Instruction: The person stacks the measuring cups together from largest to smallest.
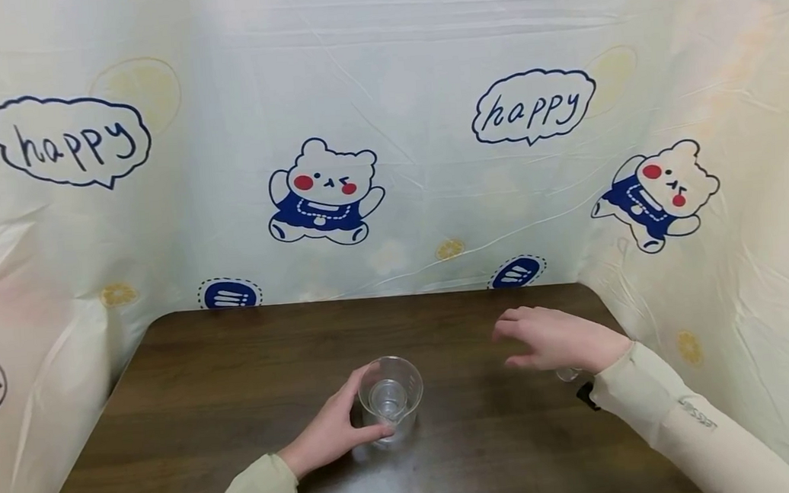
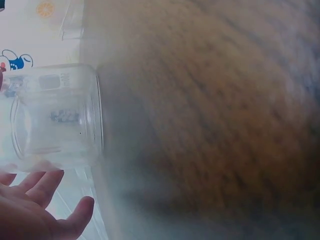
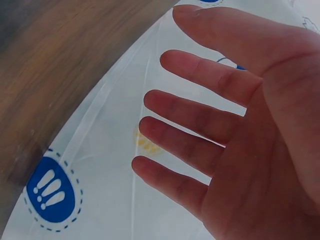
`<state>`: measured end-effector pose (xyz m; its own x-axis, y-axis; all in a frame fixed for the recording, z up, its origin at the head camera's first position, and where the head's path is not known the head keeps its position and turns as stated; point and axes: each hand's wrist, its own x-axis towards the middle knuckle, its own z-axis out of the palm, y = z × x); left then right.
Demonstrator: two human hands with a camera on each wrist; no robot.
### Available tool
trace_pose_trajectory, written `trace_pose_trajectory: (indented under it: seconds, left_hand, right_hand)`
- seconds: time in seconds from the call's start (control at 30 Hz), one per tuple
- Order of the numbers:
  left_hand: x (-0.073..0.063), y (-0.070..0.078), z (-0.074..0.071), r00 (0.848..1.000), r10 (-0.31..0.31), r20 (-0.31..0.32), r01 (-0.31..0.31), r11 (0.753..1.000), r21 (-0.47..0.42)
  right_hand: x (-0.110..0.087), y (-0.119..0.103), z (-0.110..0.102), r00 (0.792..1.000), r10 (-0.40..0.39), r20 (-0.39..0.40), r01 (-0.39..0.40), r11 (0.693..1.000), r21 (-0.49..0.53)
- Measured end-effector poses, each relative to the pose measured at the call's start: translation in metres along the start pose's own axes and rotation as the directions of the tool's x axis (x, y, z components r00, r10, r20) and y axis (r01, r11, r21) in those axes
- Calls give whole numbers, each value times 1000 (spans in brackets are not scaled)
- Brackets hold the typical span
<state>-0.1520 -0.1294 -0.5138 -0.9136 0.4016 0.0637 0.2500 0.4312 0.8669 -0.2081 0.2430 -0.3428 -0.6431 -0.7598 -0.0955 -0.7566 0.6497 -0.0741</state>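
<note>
Near the middle of the table stands a clear glass beaker [image 1: 413, 398] with a smaller glass beaker [image 1: 387, 398] nested inside it. My left hand [image 1: 335, 430] grips the large beaker from its left side, thumb on the near wall and fingers round the far wall. In the left wrist view the large beaker [image 2: 60, 82] shows faint printed markings, and fingers [image 2: 45, 187] lie against its wall. Over the right part of the table my right hand [image 1: 559, 338] is held with spread, relaxed fingers. Its palm [image 3: 250, 165] faces the right wrist camera and holds nothing.
Partly hidden behind the right wrist, a small clear glass piece [image 1: 568, 374] sits on the dark wooden table [image 1: 251, 363]. A printed white curtain [image 1: 432, 198] hangs along the back and both sides of the table.
</note>
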Motion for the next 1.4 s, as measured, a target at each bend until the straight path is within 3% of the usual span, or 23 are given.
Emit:
trace_pose_trajectory:
  seconds: [0.53,0.8,1.1,1.4]
  left_hand:
    - [-1,0,-1,1000,31,-2,-31,999,22]
    - [-1,-1,-1,1000,24,-1,-24,1000,20]
    - [-1,-1,-2,1000,30,-1,-30,999,23]
    - [-1,0,-1,999,32,-5,-32,999,24]
  right_hand:
    - [-36,24,7,984,162,69,-168,981,93]
    - [-51,41,10,978,187,94,-200,967,158]
    - [-67,60,28,970,226,87,-238,957,168]
    - [-78,72,42,954,268,131,-292,928,232]
